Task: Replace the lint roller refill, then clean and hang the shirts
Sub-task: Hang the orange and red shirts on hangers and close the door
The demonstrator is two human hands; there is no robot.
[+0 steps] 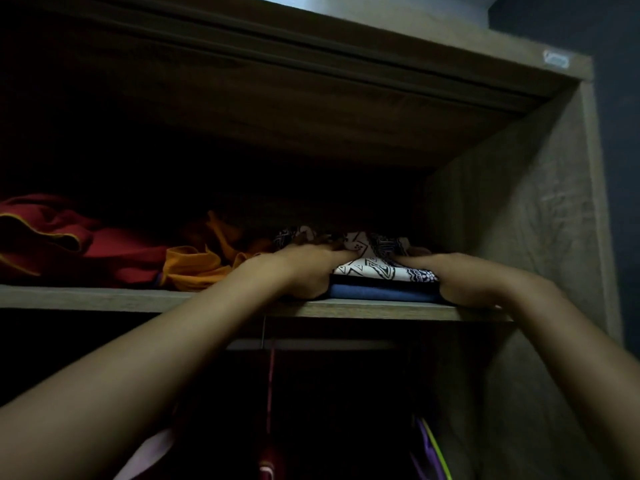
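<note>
A small stack of folded clothes lies on the wardrobe's upper shelf (104,299): a white shirt with black patterns (377,270) on top, a dark layer under it, and a blue garment (381,293) at the bottom. My left hand (304,268) clasps the stack's left side, fingers over the patterned shirt and thumb down by the blue garment. My right hand (446,275) clasps the stack's right side the same way. Both arms reach up from below. The fingertips are partly lost in shadow. No lint roller is in view.
Crumpled red cloth (86,244) and orange cloth (197,265) lie on the shelf to the left of the stack. The wardrobe's side wall (519,209) stands close on the right. Below the shelf, clothes hang in the dark, among them a pale garment (152,452) and a purple one (429,448).
</note>
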